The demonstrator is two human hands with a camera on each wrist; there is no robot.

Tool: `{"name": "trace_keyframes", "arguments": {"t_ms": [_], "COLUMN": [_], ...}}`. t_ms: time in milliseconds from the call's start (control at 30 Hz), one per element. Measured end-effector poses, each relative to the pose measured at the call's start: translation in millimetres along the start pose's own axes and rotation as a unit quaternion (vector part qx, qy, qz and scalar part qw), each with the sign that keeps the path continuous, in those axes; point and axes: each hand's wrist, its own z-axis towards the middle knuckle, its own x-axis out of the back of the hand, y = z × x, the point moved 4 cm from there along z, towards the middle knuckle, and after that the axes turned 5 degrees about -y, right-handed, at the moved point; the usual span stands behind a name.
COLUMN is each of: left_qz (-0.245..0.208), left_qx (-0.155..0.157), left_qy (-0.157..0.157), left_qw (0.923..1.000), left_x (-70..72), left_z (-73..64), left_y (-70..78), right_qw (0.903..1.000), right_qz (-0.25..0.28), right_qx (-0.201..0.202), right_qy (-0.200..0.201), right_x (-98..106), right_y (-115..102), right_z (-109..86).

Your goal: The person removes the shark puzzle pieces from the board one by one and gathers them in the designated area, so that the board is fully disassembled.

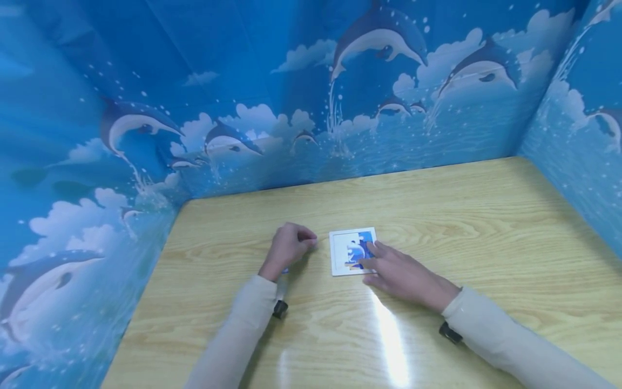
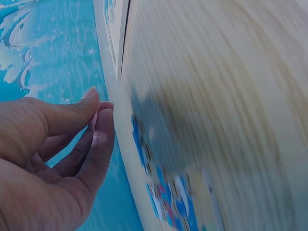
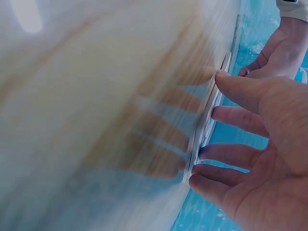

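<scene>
A square white puzzle tray [image 1: 339, 267] lies on the table, its right side covered by blue and white picture pieces [image 1: 356, 250]. My right hand [image 1: 400, 273] rests on the tray's right side with fingers spread and fairly straight. In the right wrist view, its fingertips [image 3: 204, 153] are along the tray's edge. Left of the tray, my left hand [image 1: 290, 246] is bent over the table, thumb and fingertips together. Nothing shows between them in the left wrist view. Loose puzzle pieces [image 2: 175, 199] lie under this hand, mostly hidden by the wrist in the head view.
The wood-grain table [image 1: 452, 216] reaches back to a blue curtain [image 1: 272, 156] printed with dolphins, which also stands along the left and right sides. A bright light reflection crosses the tabletop in front of the tray. Dark bands with small devices sit at both wrists.
</scene>
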Motion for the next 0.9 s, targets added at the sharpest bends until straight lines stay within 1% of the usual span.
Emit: {"name": "trace_keyframes", "arguments": {"t_ms": [133, 200, 400, 467, 633, 900], "left_qz": [-0.002, -0.003, -0.006, -0.008, -0.012, -0.01], "left_qx": [-0.036, -0.049, -0.071, -0.074, -0.068, -0.065], "left_qy": [-0.013, -0.021, -0.044, -0.052, -0.068, -0.069], "left_qw": [0.9992, 0.9985, 0.9964, 0.9958, 0.9953, 0.9955], "left_x": [-7.1, -11.5, -26.6, -31.3, -40.5, -47.8], "left_z": [1.3, 2.1, 6.1, 7.5, 9.2, 8.4], "left_y": [8.7, 13.4, 26.9, 30.2, 36.1, 43.6], "right_qw": [0.9999, 0.9998, 0.9999, 0.9999, 0.9999, 0.9998], "right_qz": [-0.007, -0.012, -0.012, -0.011, -0.014, -0.018], "right_qx": [0.006, 0.01, 0.005, -0.002, -0.007, -0.004], "right_qy": [0.005, 0.008, 0.006, 0.0, -0.005, -0.006], "right_x": [-2, -2, -2, -2, -2, -1], "right_y": [-1, -1, -1, -1, -1, -2], "right_z": [-0.9, -0.9, -1.1, -1.1, -0.6, -2.0]}}
